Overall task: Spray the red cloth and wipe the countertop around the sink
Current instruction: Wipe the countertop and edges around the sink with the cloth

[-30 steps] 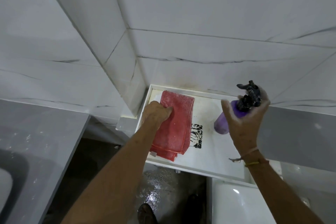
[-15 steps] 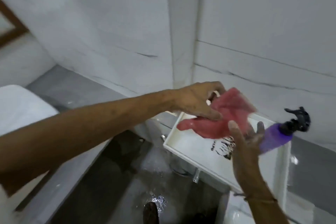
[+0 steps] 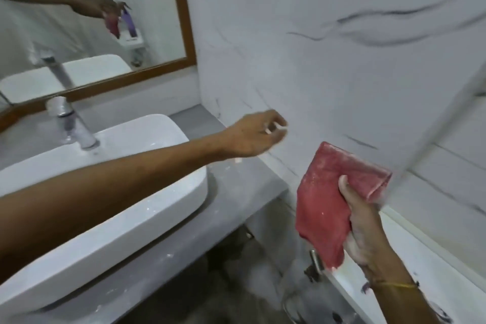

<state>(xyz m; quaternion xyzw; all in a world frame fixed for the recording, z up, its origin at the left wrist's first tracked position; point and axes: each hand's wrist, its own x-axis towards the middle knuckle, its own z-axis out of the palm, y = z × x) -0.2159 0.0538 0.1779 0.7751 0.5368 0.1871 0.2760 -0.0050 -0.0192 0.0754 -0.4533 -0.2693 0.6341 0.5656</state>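
1. The right hand (image 3: 365, 229) holds the folded red cloth (image 3: 331, 192) in the air, fingers clamped on it, to the right of the grey tabletop (image 3: 236, 192).
2. The left hand (image 3: 252, 134) reaches over the tabletop beside the white sink (image 3: 157, 192), empty, fingers loosely apart.
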